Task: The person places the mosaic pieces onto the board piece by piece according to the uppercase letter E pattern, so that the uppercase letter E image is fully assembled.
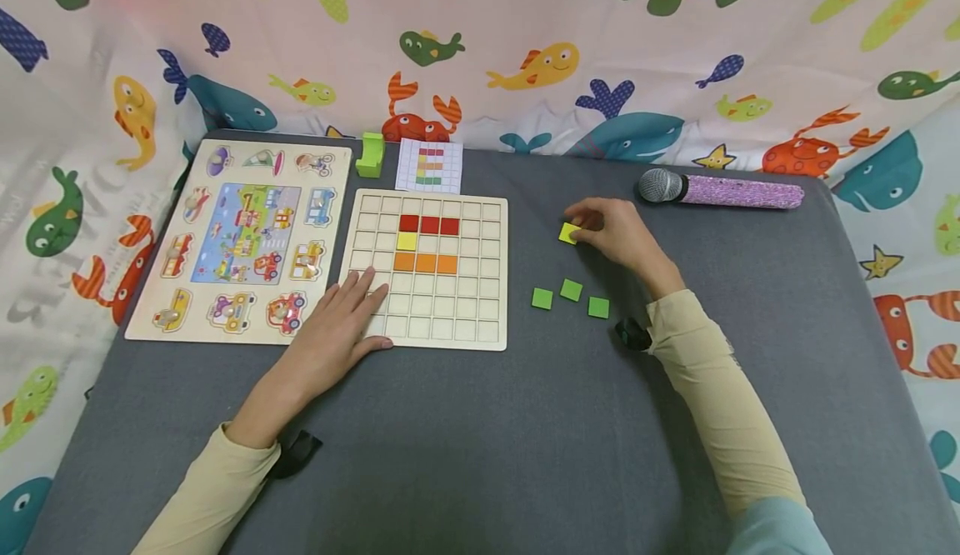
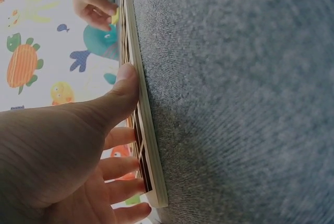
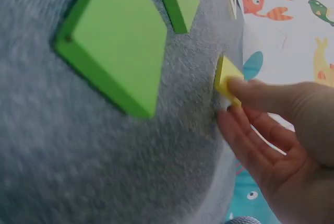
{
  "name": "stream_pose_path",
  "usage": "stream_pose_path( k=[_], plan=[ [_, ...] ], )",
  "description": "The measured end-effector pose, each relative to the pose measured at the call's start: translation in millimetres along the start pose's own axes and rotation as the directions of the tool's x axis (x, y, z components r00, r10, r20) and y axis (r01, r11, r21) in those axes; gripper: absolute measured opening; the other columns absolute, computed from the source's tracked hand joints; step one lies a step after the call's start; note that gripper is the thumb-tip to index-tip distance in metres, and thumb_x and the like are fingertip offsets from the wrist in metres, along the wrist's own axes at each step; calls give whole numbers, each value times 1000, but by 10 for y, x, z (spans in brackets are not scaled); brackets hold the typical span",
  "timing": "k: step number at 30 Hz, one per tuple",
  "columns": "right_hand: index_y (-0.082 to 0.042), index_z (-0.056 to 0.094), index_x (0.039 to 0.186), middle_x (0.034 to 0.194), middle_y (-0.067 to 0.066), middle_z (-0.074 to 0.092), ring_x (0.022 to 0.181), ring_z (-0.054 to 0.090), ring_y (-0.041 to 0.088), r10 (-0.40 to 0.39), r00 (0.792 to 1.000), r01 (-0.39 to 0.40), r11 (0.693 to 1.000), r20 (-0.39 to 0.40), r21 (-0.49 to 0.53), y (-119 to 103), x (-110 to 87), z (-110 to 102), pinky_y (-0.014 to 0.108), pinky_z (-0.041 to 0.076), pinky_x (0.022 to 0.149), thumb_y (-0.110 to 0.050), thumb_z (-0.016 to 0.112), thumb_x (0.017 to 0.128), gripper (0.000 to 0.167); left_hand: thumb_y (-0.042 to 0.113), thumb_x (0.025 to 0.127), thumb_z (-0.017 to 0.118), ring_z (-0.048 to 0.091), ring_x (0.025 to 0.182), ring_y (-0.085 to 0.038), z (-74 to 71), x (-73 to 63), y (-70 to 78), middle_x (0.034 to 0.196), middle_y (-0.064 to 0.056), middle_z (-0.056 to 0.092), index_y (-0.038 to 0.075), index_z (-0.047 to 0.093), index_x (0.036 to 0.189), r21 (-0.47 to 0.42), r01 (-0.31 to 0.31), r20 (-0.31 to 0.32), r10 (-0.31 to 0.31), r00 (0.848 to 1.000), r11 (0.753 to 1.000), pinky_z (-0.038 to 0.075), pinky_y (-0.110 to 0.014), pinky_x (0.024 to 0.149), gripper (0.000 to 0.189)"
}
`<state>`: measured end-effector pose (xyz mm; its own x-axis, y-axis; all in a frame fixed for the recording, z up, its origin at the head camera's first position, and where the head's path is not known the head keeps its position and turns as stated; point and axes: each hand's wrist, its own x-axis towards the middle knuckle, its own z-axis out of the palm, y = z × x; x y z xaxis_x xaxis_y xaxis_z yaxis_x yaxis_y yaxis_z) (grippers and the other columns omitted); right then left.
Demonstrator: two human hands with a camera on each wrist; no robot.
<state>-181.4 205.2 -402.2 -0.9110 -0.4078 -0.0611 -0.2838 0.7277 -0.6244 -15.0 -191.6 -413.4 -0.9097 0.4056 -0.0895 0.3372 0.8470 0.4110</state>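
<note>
My right hand (image 1: 618,234) pinches a yellow square tile (image 1: 567,232) between thumb and fingers; the right wrist view shows this yellow tile (image 3: 227,78) at the fingertips. With fingers spread, my left hand (image 1: 333,322) rests on the lower left corner of a wooden grid board (image 1: 480,322). In the left wrist view its thumb lies against the board's edge (image 2: 148,125). Red tiles (image 1: 429,225), one yellow tile (image 1: 406,242) and orange tiles (image 1: 425,263) sit in the grid's cells. Green tiles (image 1: 572,290) lie loose between the board and my right forearm.
A wooden vehicle puzzle (image 1: 315,180) lies left of the board. Behind the board are a card with a coloured pattern (image 1: 442,167) and a green block (image 1: 370,155). A microphone with a glittery pink handle (image 1: 738,192) lies at the back right.
</note>
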Motion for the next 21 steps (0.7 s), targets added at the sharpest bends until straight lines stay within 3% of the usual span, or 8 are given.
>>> stream_pose_path(
  k=[3,8,15,21],
  plan=[
    [-2,70,115,94,12,70,85,65,23,-11,1000,10,995,9,104,-25,13,57,31,51,74,-5,73,88,27,35,92,68,14,147,-41,1,-1,-3,159,-23,20,-2,39,148,1,2,0,-2,1000,1000,14,-56,117,73],
    [-2,69,117,96,13,69,85,64,21,-20,998,4,958,53,287,-161,44,150,22,51,73,-5,72,89,29,35,92,68,13,147,-41,0,-2,-4,159,-23,20,-2,39,148,-5,3,-3,-3,1000,1000,13,-57,117,73],
    [0,67,121,100,16,68,89,63,25,-64,990,17,938,125,347,-403,133,325,25,50,75,-8,70,91,31,32,92,69,15,147,-42,19,-9,-11,159,-24,21,-2,39,148,-15,-16,-20,16,1000,1000,14,-57,117,72],
    [-3,68,120,99,11,68,89,63,22,-84,979,-4,902,184,432,-626,264,550,26,50,76,-8,72,90,31,32,92,68,14,147,-41,11,-10,-11,159,-23,21,-1,38,148,-9,-17,-21,17,1000,1000,14,-56,117,72]
  ],
)
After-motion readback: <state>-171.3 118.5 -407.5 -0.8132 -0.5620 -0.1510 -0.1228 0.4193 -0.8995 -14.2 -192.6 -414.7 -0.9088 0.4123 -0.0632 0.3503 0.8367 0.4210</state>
